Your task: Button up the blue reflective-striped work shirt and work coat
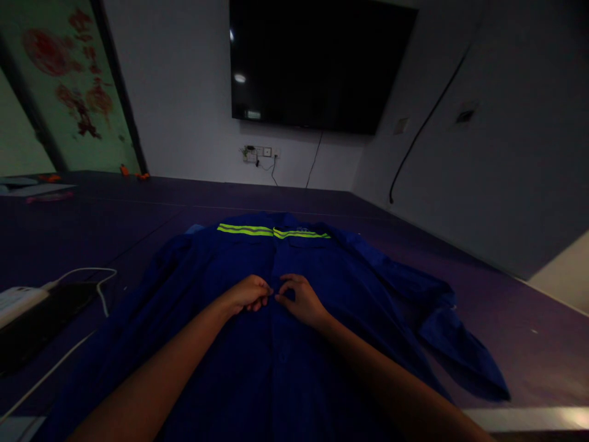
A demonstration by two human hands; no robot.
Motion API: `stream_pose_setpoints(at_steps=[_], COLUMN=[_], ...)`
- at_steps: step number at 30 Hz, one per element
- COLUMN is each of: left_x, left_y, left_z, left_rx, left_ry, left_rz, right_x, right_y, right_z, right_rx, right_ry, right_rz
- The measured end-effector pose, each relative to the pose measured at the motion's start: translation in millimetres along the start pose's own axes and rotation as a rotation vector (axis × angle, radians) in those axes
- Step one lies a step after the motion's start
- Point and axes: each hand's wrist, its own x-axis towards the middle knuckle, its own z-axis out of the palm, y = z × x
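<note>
The jacket [285, 344] is matt blue cloth with shiny reflective stripes [271, 231]; the screen [317, 61] is glossy.

- a dim indoor room, most like a meeting room or office.
- a large dark wall screen [317, 64] hangs on the white far wall.
- wall sockets [257, 152] sit just below it, with a thin cable [315, 161] hanging beside them.
- a wide, dark purple table [115, 209] reaches almost to the walls.
- a white power strip [16, 301] lies on the table's left side.
- a blue work jacket [368, 270] with reflective stripes is spread on the table.
- a pale panel [73, 80] with red decorations stands far left.
</note>
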Motion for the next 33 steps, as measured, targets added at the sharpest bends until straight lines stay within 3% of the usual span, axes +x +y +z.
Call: stream_pose_setpoints(at_steps=[9, 20, 33], left_x=[5, -2, -4], left_y=[-5, 6, 4], left_z=[-2, -2, 10], left_rx=[-0.010, -0.079, -0.010], left_ry=[-0.028, -0.008, 0.118], left_rz=[0.013, 0.054, 0.024], right_x=[0, 1, 2], right_y=[2, 4, 6], right_z=[0, -3, -5], right_rx=[-0.047, 0.012, -0.114], right_ry=[0.021, 0.012, 0.048], right_rz=[0.031, 0.055, -0.207])
